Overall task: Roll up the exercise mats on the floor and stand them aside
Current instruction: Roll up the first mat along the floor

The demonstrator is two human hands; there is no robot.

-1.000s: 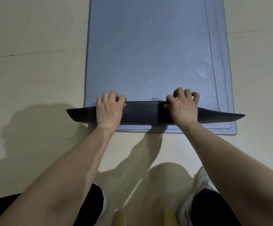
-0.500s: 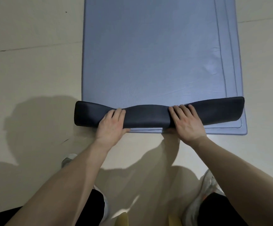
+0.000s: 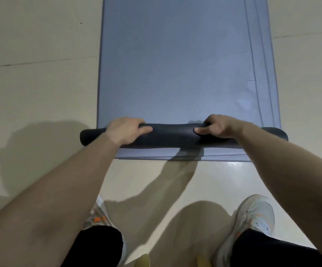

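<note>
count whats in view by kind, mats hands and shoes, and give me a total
mats: at least 2. The top mat, its near end rolled into a dark roll under both hands, lies on a stack whose edge lines hint at more.
hands: 2, left hand and right hand
shoes: 2, left shoe and right shoe
total: 6

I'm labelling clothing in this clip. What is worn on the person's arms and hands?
Nothing: the left hand and right hand are ungloved, and both forearms are bare to the frame edge, with no sleeves, watch or rings visible.
</note>
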